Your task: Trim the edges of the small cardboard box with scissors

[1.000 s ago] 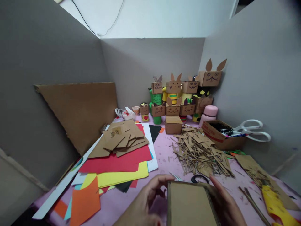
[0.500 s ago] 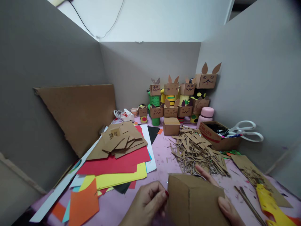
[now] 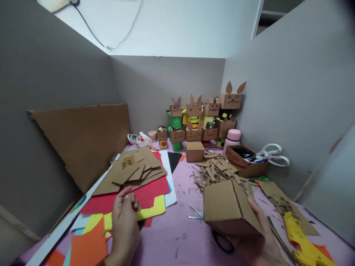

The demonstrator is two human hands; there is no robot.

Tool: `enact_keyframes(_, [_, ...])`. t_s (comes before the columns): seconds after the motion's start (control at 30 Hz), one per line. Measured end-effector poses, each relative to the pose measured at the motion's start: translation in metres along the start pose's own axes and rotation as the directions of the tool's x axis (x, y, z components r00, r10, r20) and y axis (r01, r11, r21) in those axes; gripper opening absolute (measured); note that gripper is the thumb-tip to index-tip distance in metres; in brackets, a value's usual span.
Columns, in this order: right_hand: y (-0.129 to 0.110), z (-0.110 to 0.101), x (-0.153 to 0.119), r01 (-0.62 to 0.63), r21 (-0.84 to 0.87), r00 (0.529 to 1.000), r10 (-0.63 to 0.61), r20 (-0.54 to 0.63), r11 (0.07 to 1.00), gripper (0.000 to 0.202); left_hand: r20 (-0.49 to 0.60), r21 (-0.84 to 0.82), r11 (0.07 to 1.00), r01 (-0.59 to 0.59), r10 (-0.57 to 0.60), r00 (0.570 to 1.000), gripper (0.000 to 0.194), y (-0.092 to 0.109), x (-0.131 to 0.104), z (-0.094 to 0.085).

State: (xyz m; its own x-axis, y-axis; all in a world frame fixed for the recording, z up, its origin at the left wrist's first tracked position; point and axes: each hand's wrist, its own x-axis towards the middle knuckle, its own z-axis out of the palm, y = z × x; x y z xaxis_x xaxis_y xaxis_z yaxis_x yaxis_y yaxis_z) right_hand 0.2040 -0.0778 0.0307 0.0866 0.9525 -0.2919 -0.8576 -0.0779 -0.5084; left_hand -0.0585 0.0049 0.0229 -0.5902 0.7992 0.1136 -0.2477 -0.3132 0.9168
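My right hand (image 3: 262,236) holds a brown cardboard box (image 3: 230,207) from its right side and below, tilted over the pink-covered table. Raised over the red and yellow paper sheets (image 3: 155,207) is my left hand (image 3: 126,218), its fingers curled in; whether anything small is between them is hidden. Under the box lies a pair of scissors (image 3: 224,242), with open blades showing on the left and a black handle below. A pile of cardboard pieces (image 3: 138,168) rests on the red paper, just beyond my left hand.
Cardboard animal figures (image 3: 194,135) stand at the back beside a small plain box (image 3: 195,152). Cardboard scraps (image 3: 215,170) lie right of centre. Further right are a pink bottle (image 3: 232,138), a box with white-handled scissors (image 3: 273,154) and a yellow glue gun (image 3: 302,240).
My left hand has moved left, away from the box, over the papers. The box has been lifted and turned in my right hand, and the scissors now show beneath. The view has shifted.
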Motion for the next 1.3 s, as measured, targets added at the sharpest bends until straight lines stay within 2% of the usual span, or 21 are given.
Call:
enact_keyframes(0.07, [-0.002,-0.001,0.000,-0.003,0.045,1.000,0.002,0.009,0.999,0.038,-0.087,-0.045,0.994,-0.095,0.091,0.992,0.011,0.012,0.010,0.000])
enact_keyframes(0.17, [-0.007,-0.005,0.004,-0.004,0.122,1.000,0.000,0.030,0.993,0.040,-0.205,-0.089,0.960,-0.266,0.244,0.948,0.014,0.043,0.025,0.002])
enact_keyframes(0.23, [-0.009,-0.006,0.008,-0.026,0.156,0.999,0.019,0.045,0.987,0.038,-0.211,-0.088,0.929,-0.359,0.335,0.918,0.019,0.064,0.033,0.005])
enact_keyframes(0.3, [-0.010,-0.006,0.011,-0.035,0.184,0.999,0.029,0.039,0.982,0.031,-0.166,-0.059,0.906,-0.419,0.405,0.899,0.023,0.078,0.037,0.013])
enact_keyframes(0.37, [-0.010,-0.005,0.013,-0.030,0.213,1.000,0.027,0.015,0.977,0.024,-0.069,0.008,0.885,-0.465,0.464,0.883,0.022,0.077,0.035,0.024])
enact_keyframes(0.4, [-0.009,-0.004,0.014,-0.028,0.226,1.000,0.028,0.003,0.974,0.020,0.017,0.054,0.876,-0.480,0.480,0.877,0.021,0.071,0.030,0.031])
enact_keyframes(0.43, [-0.009,-0.003,0.014,-0.032,0.229,0.999,0.035,-0.008,0.973,0.018,0.170,0.106,0.871,-0.480,0.460,0.872,0.021,0.062,0.023,0.039])
enact_keyframes(0.47, [-0.009,-0.002,0.014,-0.040,0.228,0.999,0.045,-0.015,0.973,0.018,0.338,0.161,0.863,-0.479,0.408,0.848,0.025,0.051,0.014,0.045])
enact_keyframes(0.5, [-0.008,-0.002,0.014,-0.049,0.222,0.998,0.055,-0.021,0.974,0.021,0.478,0.212,0.845,-0.491,0.349,0.806,0.030,0.040,0.002,0.051])
enact_keyframes(0.57, [-0.008,0.000,0.013,-0.059,0.201,0.998,0.065,-0.025,0.978,0.027,0.652,0.293,0.799,-0.525,0.235,0.721,0.028,0.022,-0.025,0.059])
enact_keyframes(0.6, [-0.008,0.000,0.012,-0.060,0.186,0.998,0.065,-0.022,0.981,0.029,0.702,0.319,0.776,-0.545,0.193,0.685,0.018,0.016,-0.038,0.060])
enact_keyframes(0.7, [-0.007,0.001,0.007,-0.044,0.151,0.999,0.043,0.010,0.988,0.033,0.784,0.367,0.723,-0.585,0.097,0.613,0.021,0.014,-0.074,0.059])
enact_keyframes(0.73, [-0.006,0.001,0.005,-0.035,0.146,0.999,0.031,0.025,0.989,0.034,0.823,0.378,0.669,-0.641,0.075,0.563,0.020,0.017,-0.082,0.058])
enact_keyframes(0.8, [-0.004,0.002,0.002,-0.027,0.145,0.999,0.020,0.048,0.989,0.037,0.852,0.363,0.589,-0.722,0.103,0.513,0.020,0.021,-0.093,0.056])
enact_keyframes(0.87, [-0.002,0.003,0.001,-0.035,0.138,0.998,0.028,0.053,0.990,0.039,0.865,0.344,0.546,-0.764,0.131,0.484,0.019,0.021,-0.097,0.055])
enact_keyframes(1.0, [0.002,0.004,-0.001,0.006,0.095,1.000,-0.005,-0.011,0.995,0.039,0.874,0.359,0.552,-0.753,0.082,0.478,0.022,0.015,-0.098,0.052])
enact_keyframes(1.07, [0.005,0.005,-0.003,0.053,0.061,0.997,-0.050,-0.056,0.997,0.043,0.861,0.409,0.580,-0.705,0.012,0.509,0.024,0.014,-0.097,0.051])
enact_keyframes(1.2, [0.012,0.008,-0.005,0.125,-0.035,0.984,-0.128,-0.124,0.992,0.054,0.780,0.535,0.665,-0.522,-0.152,0.606,0.028,0.016,-0.094,0.051])
enact_keyframes(1.3, [0.017,0.011,-0.007,0.194,-0.091,0.971,-0.205,-0.128,0.977,0.057,0.759,0.570,0.644,-0.511,-0.175,0.627,0.029,0.016,-0.091,0.051])
